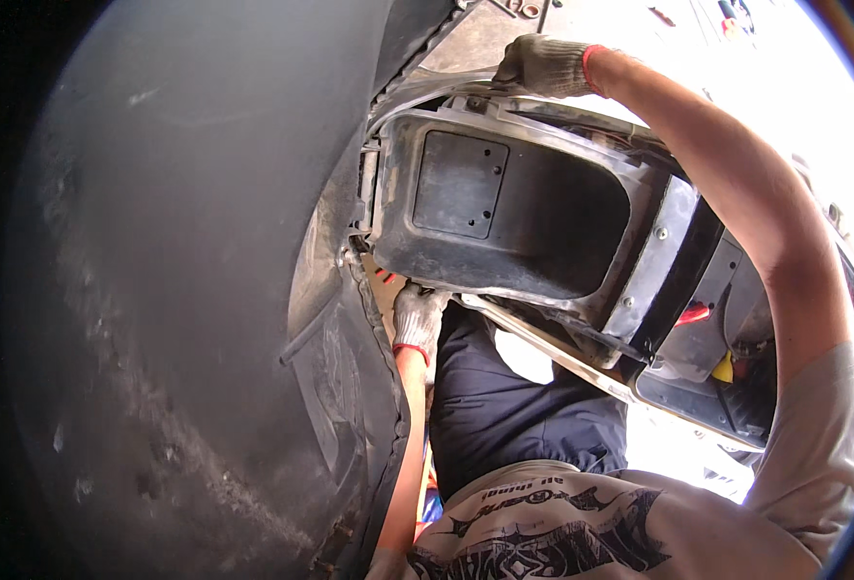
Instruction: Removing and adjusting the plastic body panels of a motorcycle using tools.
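Observation:
A black plastic under-seat storage bucket (533, 203) sits in the body of what looks like a scooter. My right hand (548, 66), in a dirty knit glove with a red cuff, is closed on the far side panel (437, 89) near its left end. On the near side, my gloved left hand (419, 314) is closed at the left end of the pale near side panel (533, 336), by the bucket's lower edge. Its fingertips are partly hidden under that edge. Inside the bucket, a rectangular cover (461, 184) with small holes shows.
A large scuffed black seat (185, 271) stands raised on the left, close beside my left arm. Right of the bucket are a metal crossbar (661, 242), a red object (694, 314) and a yellow piece (723, 367). Tools and small parts lie on the floor at the top.

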### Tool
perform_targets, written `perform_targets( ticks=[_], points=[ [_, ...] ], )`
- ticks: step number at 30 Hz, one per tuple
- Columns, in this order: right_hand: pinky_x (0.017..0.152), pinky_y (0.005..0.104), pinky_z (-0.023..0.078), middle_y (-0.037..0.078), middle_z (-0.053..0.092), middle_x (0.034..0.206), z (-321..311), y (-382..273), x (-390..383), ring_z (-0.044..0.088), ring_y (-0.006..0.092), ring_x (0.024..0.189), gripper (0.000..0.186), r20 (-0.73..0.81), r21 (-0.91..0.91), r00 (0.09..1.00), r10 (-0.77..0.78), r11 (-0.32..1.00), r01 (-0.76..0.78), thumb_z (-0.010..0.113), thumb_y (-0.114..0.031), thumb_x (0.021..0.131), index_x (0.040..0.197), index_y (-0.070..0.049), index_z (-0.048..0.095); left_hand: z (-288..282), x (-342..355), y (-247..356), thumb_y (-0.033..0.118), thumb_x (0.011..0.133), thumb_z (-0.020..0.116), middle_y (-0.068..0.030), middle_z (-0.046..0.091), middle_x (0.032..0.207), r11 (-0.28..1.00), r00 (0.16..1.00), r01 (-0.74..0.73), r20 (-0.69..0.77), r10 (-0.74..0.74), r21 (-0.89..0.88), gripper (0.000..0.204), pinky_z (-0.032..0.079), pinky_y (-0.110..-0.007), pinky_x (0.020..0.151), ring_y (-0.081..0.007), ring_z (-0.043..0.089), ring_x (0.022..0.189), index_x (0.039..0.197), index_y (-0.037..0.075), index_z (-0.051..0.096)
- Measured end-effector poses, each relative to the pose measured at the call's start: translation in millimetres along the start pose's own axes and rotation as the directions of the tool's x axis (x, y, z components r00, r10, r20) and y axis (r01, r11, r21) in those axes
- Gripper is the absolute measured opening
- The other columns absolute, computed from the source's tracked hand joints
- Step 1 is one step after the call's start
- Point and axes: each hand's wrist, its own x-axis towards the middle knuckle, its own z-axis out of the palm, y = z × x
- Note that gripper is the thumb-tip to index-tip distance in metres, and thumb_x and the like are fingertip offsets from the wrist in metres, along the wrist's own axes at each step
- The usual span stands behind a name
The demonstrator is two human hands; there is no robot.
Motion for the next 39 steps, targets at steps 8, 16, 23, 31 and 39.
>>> perform_targets(
  ticks=[8, 16, 23, 31, 39],
  points=[
    [0.080, 0.0407, 0.050, 0.016, 0.072, 0.093, 1.4, -9.0, -4.1, 0.066, 0.0313, 0.086, 0.017, -0.010, 0.040, 1.000, 0.030, 0.999, -0.029, 0.060, -0.015, 0.098, 0.102, -0.001, 0.069, -2.6, -0.2, -4.1, 0.008, 0.090, 0.075, -0.0081, 0.068, 0.110, 1.000, 1.000, 0.013, -0.006, -0.013, 0.003, 0.032, 0.056, -0.029, 0.082, -0.0163, 0.067, 0.092, 0.118, -0.002, 0.063],
    [0.079, 0.0424, 0.049, 0.016, 0.069, 0.088, 2.2, -12.4, -12.3, 0.066, 0.0308, 0.087, 0.022, -0.057, 0.006, 0.997, 0.051, 0.999, -0.050, 0.062, -0.023, 0.099, 0.100, -0.001, 0.065, -1.2, 8.0, -14.0, 0.014, 0.089, 0.076, -0.0019, 0.069, 0.098, 0.994, 0.997, -0.076, 0.017, 0.078, -0.079, 0.028, 0.046, -0.026, 0.072, -0.0107, 0.059, 0.078, 0.111, 0.000, 0.069],
    [0.088, 0.0404, 0.054, 0.018, 0.072, 0.113, -5.4, -37.6, -24.2, 0.068, 0.0332, 0.099, 0.026, -0.065, -0.125, 0.996, 0.060, 0.990, -0.068, 0.056, -0.001, 0.095, 0.118, 0.000, 0.066, -10.5, 18.5, -23.8, 0.000, 0.088, 0.074, -0.0106, 0.069, 0.110, 0.995, 0.998, -0.055, 0.025, 0.058, -0.088, 0.034, 0.058, -0.032, 0.083, -0.0192, 0.068, 0.091, 0.119, -0.002, 0.063],
    [0.075, 0.0381, 0.051, 0.010, 0.072, 0.097, -2.7, -7.2, -11.6, 0.064, 0.0235, 0.082, 0.026, 0.147, -0.252, 0.989, 0.000, 0.967, 0.037, 0.061, -0.002, 0.088, 0.112, -0.004, 0.070, 2.0, 19.7, -24.5, 0.006, 0.089, 0.075, -0.0143, 0.068, 0.117, 0.995, 0.995, -0.045, 0.083, 0.052, -0.090, 0.039, 0.058, -0.034, 0.090, -0.0218, 0.069, 0.097, 0.124, -0.005, 0.061],
    [0.093, 0.0368, 0.054, 0.013, 0.072, 0.114, 8.4, -1.8, -25.4, 0.069, 0.0256, 0.105, 0.036, -0.111, 0.150, 0.991, -0.076, 0.984, 0.092, 0.075, -0.039, 0.087, 0.114, -0.015, 0.077, -12.7, 2.6, -4.7, 0.002, 0.086, 0.068, -0.0121, 0.069, 0.115, 0.998, 0.998, -0.052, 0.020, 0.052, 0.020, 0.034, 0.055, -0.035, 0.092, -0.0211, 0.066, 0.103, 0.120, -0.004, 0.064]
  ],
)
